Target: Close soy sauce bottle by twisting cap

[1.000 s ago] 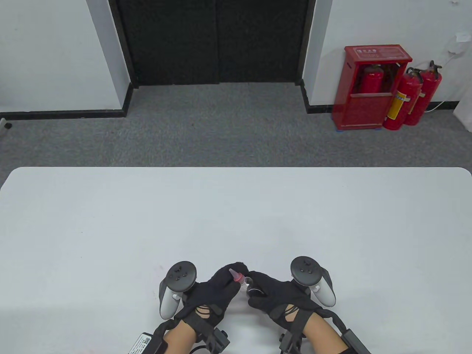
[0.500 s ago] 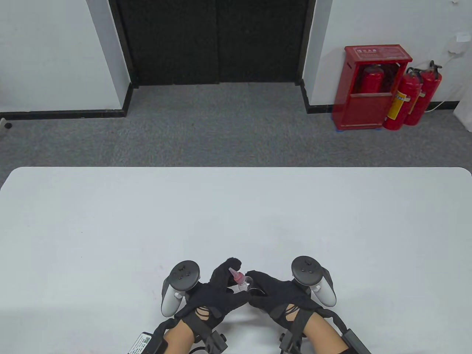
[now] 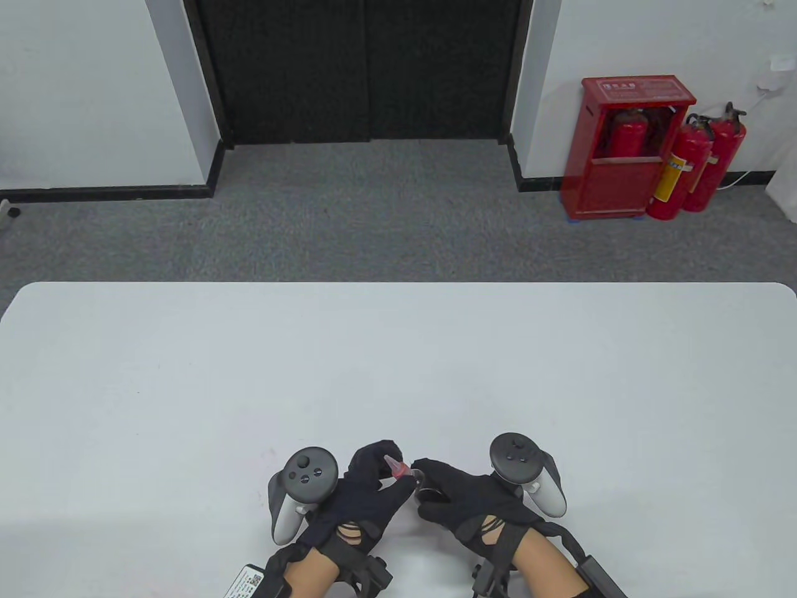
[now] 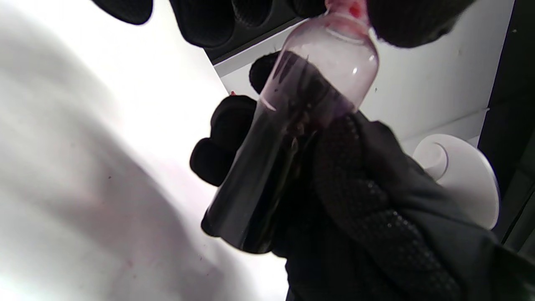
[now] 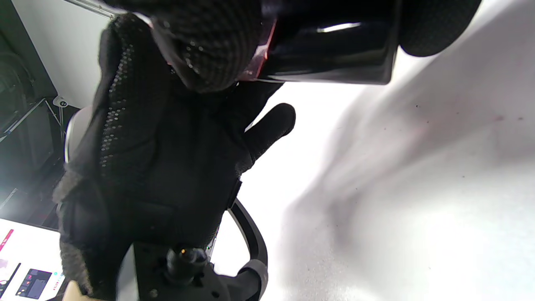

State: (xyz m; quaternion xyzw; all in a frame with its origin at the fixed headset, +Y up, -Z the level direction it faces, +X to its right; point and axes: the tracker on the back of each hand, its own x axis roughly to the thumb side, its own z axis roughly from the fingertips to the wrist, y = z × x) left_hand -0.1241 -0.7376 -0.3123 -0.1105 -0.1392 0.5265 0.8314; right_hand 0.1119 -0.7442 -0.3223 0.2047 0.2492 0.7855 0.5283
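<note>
The black-gloved left hand [image 3: 358,498] pinches the pointed red plastic cap [image 3: 396,466] between thumb and fingers, directly above the right hand's grasp. Below that pinch, the small clear plastic soy sauce bottle [image 4: 288,138], dark liquid partway up, is held tilted above the white table [image 3: 187,386]. The black-gloved right hand [image 3: 464,498] wraps its body. This looks like mid-twist; next, the left fingers likely need to turn the cap while the right hand holds firm.

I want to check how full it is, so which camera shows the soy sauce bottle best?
The left wrist view: the soy sauce bottle fills the frame, dark liquid below a clear shoulder, gripped by the right hand. The right wrist view shows only its dark lower body. In the table view, both hands hide nearly everything but the red cap.
</note>
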